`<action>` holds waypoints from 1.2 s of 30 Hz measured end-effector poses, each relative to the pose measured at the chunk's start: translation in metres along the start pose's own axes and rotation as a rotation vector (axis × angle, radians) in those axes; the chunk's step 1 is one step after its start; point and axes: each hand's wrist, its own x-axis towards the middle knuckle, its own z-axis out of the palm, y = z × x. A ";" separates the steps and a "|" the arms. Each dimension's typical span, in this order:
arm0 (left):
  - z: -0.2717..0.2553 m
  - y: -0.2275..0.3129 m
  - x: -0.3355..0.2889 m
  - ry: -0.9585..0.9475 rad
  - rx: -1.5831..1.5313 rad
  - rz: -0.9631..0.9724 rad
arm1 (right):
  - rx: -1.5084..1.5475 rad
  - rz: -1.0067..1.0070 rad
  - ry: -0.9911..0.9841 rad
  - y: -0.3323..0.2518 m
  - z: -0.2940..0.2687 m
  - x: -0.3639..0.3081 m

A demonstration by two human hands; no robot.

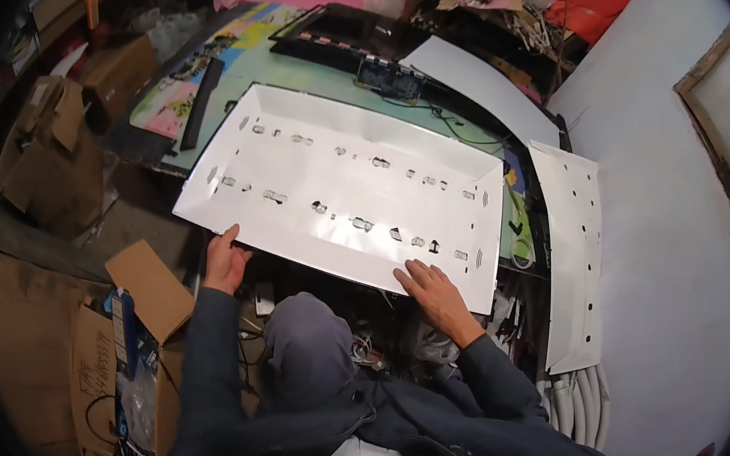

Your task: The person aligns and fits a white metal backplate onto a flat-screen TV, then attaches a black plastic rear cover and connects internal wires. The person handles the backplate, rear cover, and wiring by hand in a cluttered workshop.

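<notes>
A wide, shallow TV backlight tray (327,205) lined with a white reflector sheet lies tilted across the workbench, its near edge toward me. Two rows of cut-outs run along the sheet, with small clear and dark parts showing in them. My left hand (225,262) is closed on the tray's near edge by its left corner. Farther right along that edge, my right hand (437,299) grips it with the fingers over the white sheet; its thumb is hidden.
Behind the tray, the bench (228,69) bears a dark strip (202,103), a circuit board (390,78) and a black panel (344,30). A white perforated sheet (570,251) leans at the right near the wall (649,225). An open carton (158,290) stands at the left.
</notes>
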 end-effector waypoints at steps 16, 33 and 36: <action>0.029 0.009 0.038 -0.022 -0.019 0.040 | -0.095 0.003 0.001 0.018 -0.034 0.015; 0.028 -0.018 0.038 -0.058 -0.089 -0.046 | 0.051 0.130 0.100 0.042 0.007 0.009; 0.037 -0.017 0.025 -0.026 -0.111 -0.068 | 0.057 0.151 0.066 0.040 0.002 0.006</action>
